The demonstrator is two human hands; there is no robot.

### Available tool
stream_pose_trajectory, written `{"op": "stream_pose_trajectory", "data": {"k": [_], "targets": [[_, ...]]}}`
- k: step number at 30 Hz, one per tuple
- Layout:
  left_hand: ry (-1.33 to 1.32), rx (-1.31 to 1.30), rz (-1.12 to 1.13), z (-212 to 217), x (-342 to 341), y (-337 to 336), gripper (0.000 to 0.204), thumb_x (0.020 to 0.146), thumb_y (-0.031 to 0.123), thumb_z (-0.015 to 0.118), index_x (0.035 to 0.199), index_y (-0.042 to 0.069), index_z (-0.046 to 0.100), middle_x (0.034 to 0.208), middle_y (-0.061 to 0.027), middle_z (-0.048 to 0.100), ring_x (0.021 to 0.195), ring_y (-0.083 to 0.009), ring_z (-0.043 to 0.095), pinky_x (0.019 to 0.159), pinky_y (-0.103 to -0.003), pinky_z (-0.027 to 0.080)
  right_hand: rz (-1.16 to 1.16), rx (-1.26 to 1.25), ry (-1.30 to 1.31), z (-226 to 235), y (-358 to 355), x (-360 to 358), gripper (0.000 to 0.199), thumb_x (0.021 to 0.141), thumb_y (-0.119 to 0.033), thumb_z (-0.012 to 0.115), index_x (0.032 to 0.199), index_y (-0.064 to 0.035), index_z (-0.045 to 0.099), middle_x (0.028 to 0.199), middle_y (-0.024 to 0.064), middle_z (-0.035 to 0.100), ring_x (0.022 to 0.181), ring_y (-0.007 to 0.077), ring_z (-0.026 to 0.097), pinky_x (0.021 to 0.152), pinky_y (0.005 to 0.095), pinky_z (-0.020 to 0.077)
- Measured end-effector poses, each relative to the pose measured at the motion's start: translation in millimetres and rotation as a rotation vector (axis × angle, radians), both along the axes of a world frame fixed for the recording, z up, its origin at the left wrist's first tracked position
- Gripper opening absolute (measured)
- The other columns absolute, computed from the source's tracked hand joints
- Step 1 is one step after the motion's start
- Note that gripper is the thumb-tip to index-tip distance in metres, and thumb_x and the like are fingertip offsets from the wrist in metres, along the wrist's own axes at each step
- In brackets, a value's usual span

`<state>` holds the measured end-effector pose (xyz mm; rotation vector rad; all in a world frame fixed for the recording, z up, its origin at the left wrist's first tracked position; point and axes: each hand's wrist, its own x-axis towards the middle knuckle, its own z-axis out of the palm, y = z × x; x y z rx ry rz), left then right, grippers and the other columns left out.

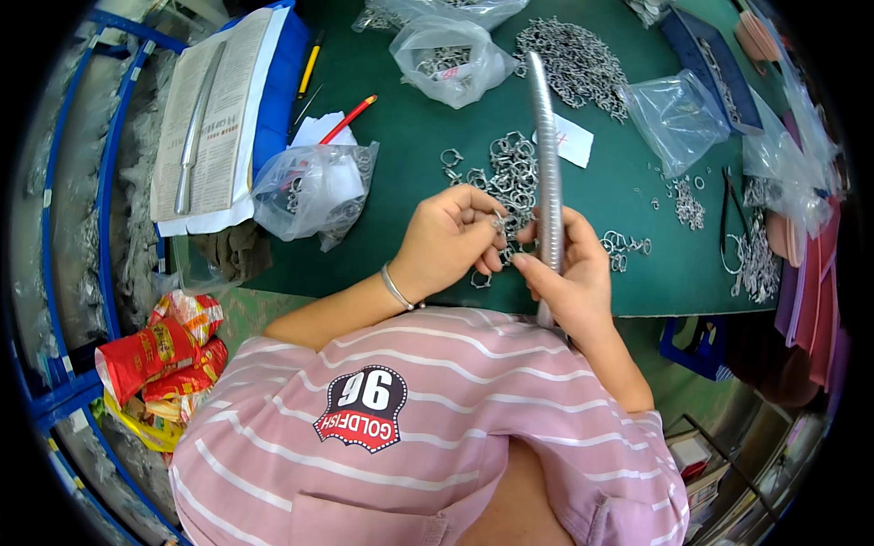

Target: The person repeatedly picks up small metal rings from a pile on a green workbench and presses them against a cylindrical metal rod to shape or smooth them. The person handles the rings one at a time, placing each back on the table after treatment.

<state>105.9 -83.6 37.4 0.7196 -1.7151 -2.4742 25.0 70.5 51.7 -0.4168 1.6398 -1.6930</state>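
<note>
**Head view: 2 hands at a ribbed metal tube**

Head camera shows the right hand (572, 273) wrapped around a long ribbed metal tube (547, 155), standing upright above the near edge of the green table (410, 136). The left hand (448, 238) pinches a small metal ring (498, 221) beside it. The tube looks stiff, light and slippery, best gripped low. Loose rings (512, 168) lie piled behind the hands.
</note>
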Motion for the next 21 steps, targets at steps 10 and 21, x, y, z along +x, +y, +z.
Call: {"op": "stream_pose_trajectory", "data": {"k": [10,21], "targets": [[0.136,-0.021,-0.061,1.8,5.5,1.6,0.017,0.088,0.0,0.055,0.104,-0.006,0.057,0.085,-0.0119,0.064,0.071,-0.0153,0.064,0.064,-0.025,0.054,-0.078,-0.102,0.056,-3.5,-4.9,-2.2,0.044,0.078,0.009,0.063,0.117,0.0029,0.045,0.09,0.0057,0.058,0.083,0.0098,0.056,0.071,0.0225,0.0464],[0.17,-0.012,-0.071,-2.0,4.5,3.4,0.011,0.086,-0.004,0.058,0.097,-0.006,0.059,0.089,-0.0128,0.064,0.079,-0.0177,0.066,0.071,-0.027,0.056,-0.139,-0.186,0.26,-5.3,-3.5,2.5,0.044,0.079,0.01,0.062,0.118,0.0025,0.043,0.093,0.0081,0.058,0.084,0.0109,0.058,0.072,0.0226,0.0491]]}}
